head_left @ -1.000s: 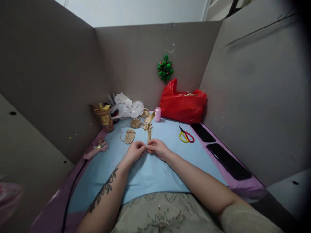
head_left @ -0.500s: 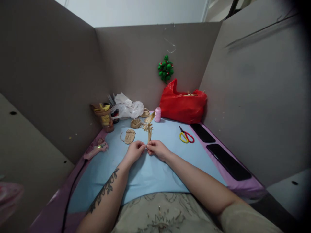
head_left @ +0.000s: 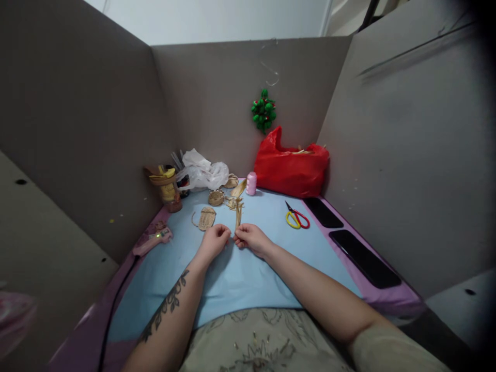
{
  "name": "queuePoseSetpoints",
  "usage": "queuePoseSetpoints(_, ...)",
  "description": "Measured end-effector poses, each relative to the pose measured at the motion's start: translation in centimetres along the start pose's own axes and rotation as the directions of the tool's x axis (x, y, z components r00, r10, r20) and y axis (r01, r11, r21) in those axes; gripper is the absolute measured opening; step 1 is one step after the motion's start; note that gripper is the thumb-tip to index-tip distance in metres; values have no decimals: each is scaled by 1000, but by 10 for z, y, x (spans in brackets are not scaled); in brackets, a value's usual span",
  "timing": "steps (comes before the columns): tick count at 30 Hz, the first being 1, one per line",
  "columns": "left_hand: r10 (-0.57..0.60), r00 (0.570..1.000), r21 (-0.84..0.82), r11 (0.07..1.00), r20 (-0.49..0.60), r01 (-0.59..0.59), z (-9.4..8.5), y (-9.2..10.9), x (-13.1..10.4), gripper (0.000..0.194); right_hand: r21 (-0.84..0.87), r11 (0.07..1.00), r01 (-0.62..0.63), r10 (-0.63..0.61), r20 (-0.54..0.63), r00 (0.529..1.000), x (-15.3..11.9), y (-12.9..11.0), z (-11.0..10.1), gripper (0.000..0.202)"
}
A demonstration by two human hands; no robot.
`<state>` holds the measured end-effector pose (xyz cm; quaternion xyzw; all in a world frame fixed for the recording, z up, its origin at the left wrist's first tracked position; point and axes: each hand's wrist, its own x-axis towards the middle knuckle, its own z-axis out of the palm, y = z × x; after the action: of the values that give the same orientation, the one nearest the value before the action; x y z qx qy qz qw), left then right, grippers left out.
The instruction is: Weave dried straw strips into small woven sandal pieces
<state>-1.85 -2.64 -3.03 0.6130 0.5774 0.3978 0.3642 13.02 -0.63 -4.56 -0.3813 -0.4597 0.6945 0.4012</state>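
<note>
Little had moved since the earlier frames: both hands had stayed together at the middle of the tabletop [head_left: 240,279]. The left hand [head_left: 213,242] and right hand [head_left: 252,238] had their fingertips pinched shut on the lower end of a straw strip [head_left: 237,214], which stood upright between them. Just beyond lay a woven straw oval [head_left: 206,218], with scissors [head_left: 296,217] farther to the right.

Grey partition walls [head_left: 77,129] enclose 3 sides of a blue-topped table [head_left: 240,274] under dim light.
</note>
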Motion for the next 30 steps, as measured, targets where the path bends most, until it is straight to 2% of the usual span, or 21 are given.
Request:
queuePoseSetpoints(7, 7, 1000, -18, 1000, 1, -7, 0, 2, -1, 21, -50, 994, 95, -91, 67, 994, -1, 2, 2, 29)
queuePoseSetpoints(21, -19, 1000, 54, 998, -8, 19, 0, -2, 1, 19, 29, 1000, -3, 4, -33, 999, -1, -3, 0, 21)
queuePoseSetpoints(30, -32, 997, 133, 990, -69, 41, -1, -6, 4, 16, -2, 1000, 30, -30, -74, 997, 1, 0, 0, 18)
